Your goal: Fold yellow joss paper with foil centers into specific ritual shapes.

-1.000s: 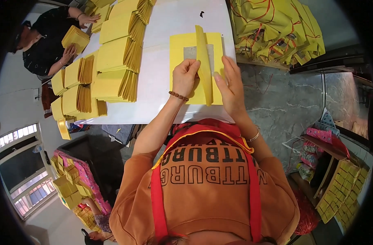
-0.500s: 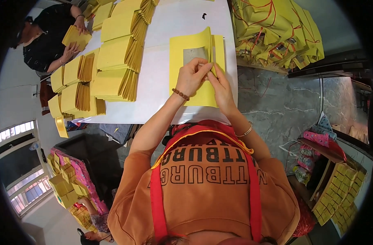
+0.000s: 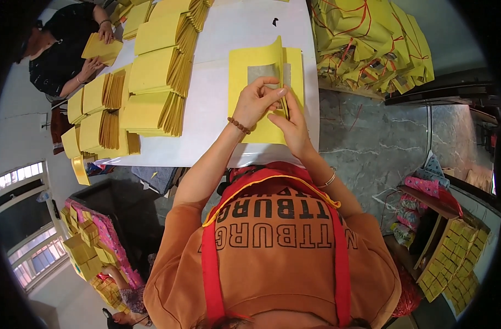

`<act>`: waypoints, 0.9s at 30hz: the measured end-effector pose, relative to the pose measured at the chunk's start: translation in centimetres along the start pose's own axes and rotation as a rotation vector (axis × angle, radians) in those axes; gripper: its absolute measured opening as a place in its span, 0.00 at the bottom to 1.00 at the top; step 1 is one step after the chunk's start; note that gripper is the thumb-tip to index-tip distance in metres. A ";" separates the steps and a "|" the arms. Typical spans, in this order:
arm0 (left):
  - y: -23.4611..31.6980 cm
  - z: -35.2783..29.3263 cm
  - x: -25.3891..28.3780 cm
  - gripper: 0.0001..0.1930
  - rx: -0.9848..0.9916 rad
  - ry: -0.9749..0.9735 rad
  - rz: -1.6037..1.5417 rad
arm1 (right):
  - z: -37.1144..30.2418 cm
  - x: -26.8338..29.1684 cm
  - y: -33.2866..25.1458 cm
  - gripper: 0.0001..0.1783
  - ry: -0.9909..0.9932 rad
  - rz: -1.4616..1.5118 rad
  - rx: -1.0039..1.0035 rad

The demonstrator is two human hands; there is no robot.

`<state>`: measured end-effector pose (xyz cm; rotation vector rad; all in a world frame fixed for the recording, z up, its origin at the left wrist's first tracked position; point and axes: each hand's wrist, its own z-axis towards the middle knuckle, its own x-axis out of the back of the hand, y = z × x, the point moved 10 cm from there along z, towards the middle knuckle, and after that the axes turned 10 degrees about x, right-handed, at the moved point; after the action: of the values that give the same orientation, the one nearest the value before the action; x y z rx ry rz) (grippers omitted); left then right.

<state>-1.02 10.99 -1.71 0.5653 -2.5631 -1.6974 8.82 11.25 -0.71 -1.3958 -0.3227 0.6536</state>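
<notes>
Your left hand's (image 3: pixel 256 106) grip pinches the yellow paper sheet's (image 3: pixel 238 77) raised flap (image 3: pixel 278 56), sheet on the bench (image 3: pixel 213 77). Right hand (image 3: pixel 295 129) meets the flap; can't tell if gripping. Uneven pull could skew the crease; smooth-looking bench could let it slip.

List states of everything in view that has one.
Yellow paper, flat at left, raised along middle
Left hand, pinching the raised part
Right hand, against it, grip unclear
Folded stacks, in overlapping rows
Yellow bundles, tied with red cord
Co-worker's stack, held in both hands
</notes>
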 end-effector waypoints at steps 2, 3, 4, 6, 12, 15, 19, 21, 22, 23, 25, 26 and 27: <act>-0.1 0.0 0.2 0.18 -0.005 -0.014 -0.012 | 0.0 -0.1 -0.5 0.38 0.018 0.032 -0.016; -0.1 -0.1 0.2 0.18 -0.010 -0.028 -0.023 | 0.1 -0.1 -0.8 0.38 0.036 0.063 -0.032; -0.1 -0.1 0.2 0.18 -0.011 -0.026 -0.026 | 0.1 -0.1 -1.0 0.38 0.033 0.062 -0.033; 0.0 -0.2 0.1 0.18 -0.029 -0.055 -0.061 | -0.1 -0.3 -0.5 0.38 0.050 0.258 -0.112; 0.0 -0.3 0.0 0.17 -0.039 -0.077 -0.092 | -0.2 -0.2 -0.4 0.37 0.034 0.287 -0.123; -0.1 -0.3 0.0 0.17 -0.045 -0.070 -0.059 | -0.4 0.0 0.0 0.37 0.057 0.262 -0.127; -0.4 -0.3 0.0 0.16 -0.030 -0.053 -0.076 | -0.3 0.0 -0.5 0.37 0.048 0.265 -0.133; 0.5 -1.0 0.5 0.16 -0.128 0.047 -0.082 | -0.3 -0.4 -0.9 0.38 0.022 0.351 -0.126; 0.3 -0.9 0.3 0.16 -0.129 0.048 -0.082 | -0.3 -0.5 -0.8 0.38 0.021 0.351 -0.126; 0.8 -1.2 1.0 0.17 -0.226 0.136 -0.077 | -0.4 -0.5 -0.7 0.39 0.032 0.302 -0.112; 1.8 -1.9 1.6 0.19 -0.322 0.219 -0.071 | -0.4 -0.3 -0.5 0.39 0.047 0.253 -0.098; 1.8 -1.8 1.2 0.20 -0.281 0.184 0.008 | -0.2 -0.5 -0.8 0.39 0.003 0.163 -0.046; 2.0 -1.7 0.7 0.22 -0.241 0.150 0.086 | -0.1 -0.7 -1.1 0.39 -0.041 0.074 0.007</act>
<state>-1.84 9.93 0.65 0.5376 -2.2072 -1.8230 8.58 10.68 0.47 -1.3947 -0.3022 0.7444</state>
